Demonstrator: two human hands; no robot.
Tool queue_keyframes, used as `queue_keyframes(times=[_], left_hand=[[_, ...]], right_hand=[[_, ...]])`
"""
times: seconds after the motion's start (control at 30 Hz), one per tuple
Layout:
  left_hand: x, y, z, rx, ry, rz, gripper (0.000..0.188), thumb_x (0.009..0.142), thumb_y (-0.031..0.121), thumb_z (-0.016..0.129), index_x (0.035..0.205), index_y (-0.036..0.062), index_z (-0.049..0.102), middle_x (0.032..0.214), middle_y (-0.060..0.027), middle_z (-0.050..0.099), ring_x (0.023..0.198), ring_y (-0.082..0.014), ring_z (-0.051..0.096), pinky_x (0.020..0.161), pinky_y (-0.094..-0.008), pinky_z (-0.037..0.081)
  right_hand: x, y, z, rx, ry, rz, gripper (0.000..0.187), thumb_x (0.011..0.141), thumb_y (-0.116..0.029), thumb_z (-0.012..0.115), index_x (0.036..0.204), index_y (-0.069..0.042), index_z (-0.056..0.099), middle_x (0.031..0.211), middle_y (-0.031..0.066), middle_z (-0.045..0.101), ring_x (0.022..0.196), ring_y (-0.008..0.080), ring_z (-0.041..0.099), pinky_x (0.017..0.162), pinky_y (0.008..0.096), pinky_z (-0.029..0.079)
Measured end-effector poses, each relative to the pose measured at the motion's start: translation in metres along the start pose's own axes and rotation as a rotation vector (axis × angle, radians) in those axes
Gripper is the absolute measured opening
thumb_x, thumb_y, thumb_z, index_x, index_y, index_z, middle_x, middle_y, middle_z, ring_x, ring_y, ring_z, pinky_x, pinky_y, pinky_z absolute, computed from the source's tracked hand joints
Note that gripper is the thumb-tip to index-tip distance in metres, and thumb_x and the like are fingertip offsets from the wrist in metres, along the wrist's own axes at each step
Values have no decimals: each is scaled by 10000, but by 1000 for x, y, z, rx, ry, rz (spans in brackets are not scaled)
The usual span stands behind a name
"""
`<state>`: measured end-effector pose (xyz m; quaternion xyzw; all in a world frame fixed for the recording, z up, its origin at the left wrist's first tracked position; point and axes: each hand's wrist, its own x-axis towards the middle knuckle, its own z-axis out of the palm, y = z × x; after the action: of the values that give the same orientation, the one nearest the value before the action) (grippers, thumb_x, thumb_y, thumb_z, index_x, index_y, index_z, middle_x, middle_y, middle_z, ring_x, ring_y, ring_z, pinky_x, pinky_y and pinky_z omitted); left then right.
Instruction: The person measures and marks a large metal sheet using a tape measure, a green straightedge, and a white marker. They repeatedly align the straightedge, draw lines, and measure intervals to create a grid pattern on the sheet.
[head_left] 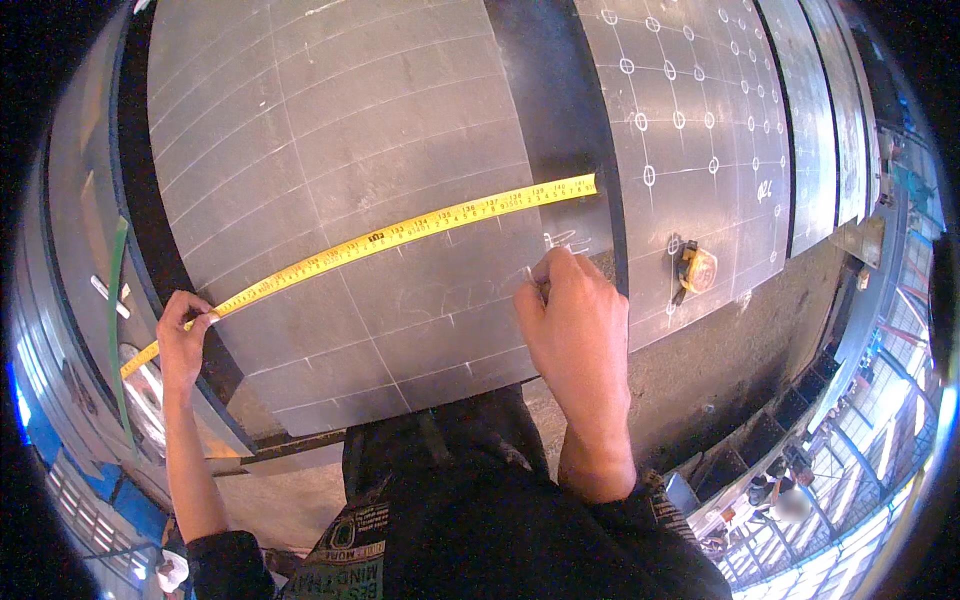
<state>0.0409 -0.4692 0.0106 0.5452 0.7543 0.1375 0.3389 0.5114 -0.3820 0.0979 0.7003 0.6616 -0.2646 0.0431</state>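
A yellow measuring tape blade (425, 226) lies stretched across a dark steel plate (400, 140) scribed with thin pale lines. At the plate's left edge my left hand (181, 345) pinches the blade between thumb and fingers. The blade runs on past that hand to the lower left, and its other end lies over a dark strip at the plate's right. My right hand (580, 330) is closed in a pinch just above the plate, below the blade and beside a white chalk scribble (565, 241). Whatever its fingertips hold is too small to make out.
To the right a second plate (740, 200) carries rows of chalked circles, and a yellow-and-black tape measure case (697, 268) rests on it. More plates stand beyond. A green strip (120, 300) lies at the far left. A person (785, 495) is in the lower right background.
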Motion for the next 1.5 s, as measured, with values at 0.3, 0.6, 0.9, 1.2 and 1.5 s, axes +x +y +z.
queue_keyframes(times=[0.3, 0.6, 0.9, 1.2, 1.5], left_hand=[[3, 9, -5, 58, 10, 98, 140, 775, -9, 709, 874, -18, 611, 874, -133, 615, 899, -296, 641, 834, -367, 490], [0, 14, -2, -39, 49, 124, 151, 767, -49, 722, 872, -8, 622, 857, -141, 606, 804, -328, 633, 760, -418, 497], [0, 11, -5, -60, 28, 124, 129, 775, -35, 727, 858, -11, 630, 853, -144, 605, 792, -335, 628, 735, -436, 482], [1, 10, -6, -50, 30, 133, 124, 772, -19, 720, 859, -7, 633, 861, -140, 612, 819, -330, 629, 761, -419, 482], [2, 14, -7, -33, -8, 77, 139, 762, 16, 722, 861, -7, 628, 862, -144, 601, 844, -332, 619, 789, -391, 478]], right_hand=[[-12, -65, 48, 136, -142, -249, 159, 923, -180, 642, 1020, -56, 623, 934, 185, 691, 815, 411, 697, 707, 511, 572], [-33, -161, 148, 426, 49, -205, 145, 918, -155, 707, 939, -14, 679, 862, 167, 705, 762, 319, 707, 674, 410, 548], [-31, -179, 176, 435, 187, -87, 141, 931, -163, 677, 933, -31, 626, 867, 180, 668, 775, 401, 673, 689, 498, 534], [-29, -181, 175, 502, 181, -38, 140, 924, -150, 682, 923, -19, 632, 871, 189, 678, 800, 402, 684, 713, 490, 540], [-27, -180, 176, 476, 172, -59, 138, 888, -129, 696, 921, -22, 614, 868, 191, 666, 793, 405, 673, 698, 504, 533]])
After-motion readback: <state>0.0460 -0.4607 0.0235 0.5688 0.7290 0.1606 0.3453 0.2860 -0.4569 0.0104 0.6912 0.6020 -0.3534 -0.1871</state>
